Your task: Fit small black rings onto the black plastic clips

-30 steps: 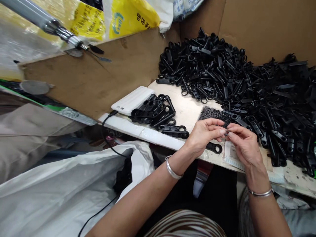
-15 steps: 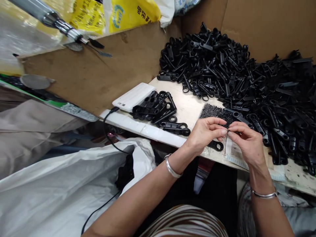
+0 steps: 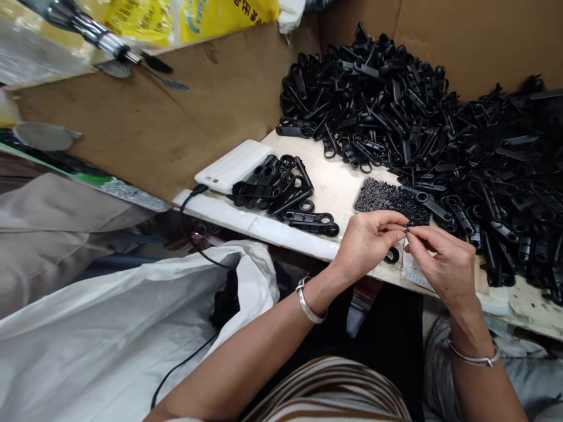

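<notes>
My left hand [image 3: 367, 237] and my right hand [image 3: 442, 255] meet fingertip to fingertip above the table's front part. Between their pinched fingers is a tiny dark piece [image 3: 406, 230], too small to name. Just behind the fingers lies a shallow clear tray [image 3: 357, 202] full of small black and grey pieces [image 3: 387, 199]. Below my left fingers a black ring-ended part [image 3: 391, 255] lies on the table, partly hidden by the hand.
A big heap of black plastic arms [image 3: 365, 99] covers the back and right. Left sit a smaller pile of them [image 3: 277, 187] and a white power bank [image 3: 235, 166] with a cable. An electric screwdriver [image 3: 103, 41] hangs upper left. A white sack [image 3: 132, 328] stands below the edge.
The view has shifted slightly. My right hand has turned a little and its fingers now point more to the left; both hands stay pinched together at the same spot.
</notes>
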`<state>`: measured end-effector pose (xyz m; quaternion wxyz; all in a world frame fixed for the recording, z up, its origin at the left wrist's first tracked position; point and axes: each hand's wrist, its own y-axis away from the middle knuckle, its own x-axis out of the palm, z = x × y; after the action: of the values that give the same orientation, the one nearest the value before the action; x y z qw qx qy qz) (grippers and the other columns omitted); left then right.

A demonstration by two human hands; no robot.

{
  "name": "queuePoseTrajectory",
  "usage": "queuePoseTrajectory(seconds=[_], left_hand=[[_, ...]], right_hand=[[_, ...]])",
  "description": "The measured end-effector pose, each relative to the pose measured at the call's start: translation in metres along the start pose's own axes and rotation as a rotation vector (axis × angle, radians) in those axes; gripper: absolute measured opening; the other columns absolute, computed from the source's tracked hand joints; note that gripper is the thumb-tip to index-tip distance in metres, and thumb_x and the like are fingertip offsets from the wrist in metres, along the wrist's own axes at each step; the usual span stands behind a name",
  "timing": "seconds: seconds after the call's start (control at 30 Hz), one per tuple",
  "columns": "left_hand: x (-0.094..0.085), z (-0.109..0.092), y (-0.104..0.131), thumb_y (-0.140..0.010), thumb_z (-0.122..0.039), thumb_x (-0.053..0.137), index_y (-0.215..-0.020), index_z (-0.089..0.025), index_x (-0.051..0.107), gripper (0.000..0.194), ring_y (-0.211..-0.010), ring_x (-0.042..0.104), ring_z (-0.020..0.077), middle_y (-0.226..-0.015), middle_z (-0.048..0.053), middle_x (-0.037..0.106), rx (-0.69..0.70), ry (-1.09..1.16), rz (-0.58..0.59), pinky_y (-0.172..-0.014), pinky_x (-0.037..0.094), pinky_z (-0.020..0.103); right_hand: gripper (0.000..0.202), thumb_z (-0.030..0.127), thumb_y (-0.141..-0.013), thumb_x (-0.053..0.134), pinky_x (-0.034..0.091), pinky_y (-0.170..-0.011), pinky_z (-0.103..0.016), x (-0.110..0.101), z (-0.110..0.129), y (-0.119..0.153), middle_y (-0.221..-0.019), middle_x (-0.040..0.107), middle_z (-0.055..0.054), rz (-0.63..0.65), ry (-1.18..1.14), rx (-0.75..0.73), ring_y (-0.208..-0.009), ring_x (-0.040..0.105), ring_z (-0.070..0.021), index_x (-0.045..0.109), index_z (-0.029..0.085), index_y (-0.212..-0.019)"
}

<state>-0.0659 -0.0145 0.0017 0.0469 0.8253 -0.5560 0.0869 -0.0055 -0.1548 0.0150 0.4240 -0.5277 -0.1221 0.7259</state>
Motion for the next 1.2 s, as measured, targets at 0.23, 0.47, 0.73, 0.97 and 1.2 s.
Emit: queuePoseTrajectory(seconds=[0.23, 0.47, 0.73, 0.97, 1.2], left_hand=[[-0.009, 0.007, 0.001, -0.075, -0.005, 0.064, -0.094, -0.013, 0.073, 0.023, -0.077, 0.07, 0.0146, -0.083, 0.003, 0.075, 0.164, -0.299, 0.021, -0.073, 0.058, 0.022], [-0.013, 0.015, 0.001, -0.079, -0.005, 0.063, -0.096, -0.012, 0.071, 0.02, -0.081, 0.071, 0.0147, -0.087, 0.004, 0.075, 0.191, -0.375, 0.081, -0.076, 0.057, 0.023], [-0.033, 0.0, 0.016, -0.084, -0.012, 0.065, -0.102, -0.014, 0.065, 0.018, -0.094, 0.068, 0.0197, -0.1, 0.007, 0.072, 0.457, -1.029, 0.223, -0.079, 0.049, 0.029], [-0.037, 0.004, 0.02, -0.086, -0.007, 0.058, -0.089, -0.014, 0.061, 0.009, -0.083, 0.066, 0.0186, -0.083, 0.003, 0.07, 0.438, -1.389, 0.36, -0.077, 0.036, 0.034], [-0.023, 0.013, 0.021, -0.088, -0.014, 0.06, -0.087, -0.015, 0.058, 0.003, -0.074, 0.064, 0.0171, -0.079, 0.002, 0.07, 0.457, -1.335, 0.384, -0.072, 0.033, 0.032]], right_hand=[[0.011, 0.012, -0.094, 0.053, 0.052, -0.068, -0.025, 0.003, -0.008, 0.0, -0.083, 0.07, -0.005, 0.109, 0.127, -0.158, -0.072, 0.066, -0.015, 0.063, 0.016, -0.092], [0.014, 0.008, -0.088, 0.053, 0.049, -0.062, -0.023, 0.011, -0.014, 0.003, -0.075, 0.068, -0.003, 0.098, 0.105, -0.138, -0.062, 0.063, -0.0133, 0.063, 0.016, -0.082], [0.012, 0.015, -0.085, 0.059, 0.047, -0.057, -0.022, 0.004, -0.016, 0.019, -0.068, 0.067, 0.001, 0.148, -0.019, 0.138, -0.053, 0.059, -0.0116, 0.066, 0.018, -0.076], [0.013, 0.015, -0.085, 0.056, 0.047, -0.056, -0.022, -0.001, -0.018, 0.035, -0.067, 0.065, 0.001, 0.208, 0.029, 0.141, -0.053, 0.058, -0.0112, 0.066, 0.018, -0.077], [0.012, 0.012, -0.087, 0.055, 0.045, -0.059, -0.023, -0.009, -0.021, 0.043, -0.07, 0.064, 0.0, 0.255, 0.11, 0.101, -0.057, 0.058, -0.012, 0.064, 0.018, -0.08]])
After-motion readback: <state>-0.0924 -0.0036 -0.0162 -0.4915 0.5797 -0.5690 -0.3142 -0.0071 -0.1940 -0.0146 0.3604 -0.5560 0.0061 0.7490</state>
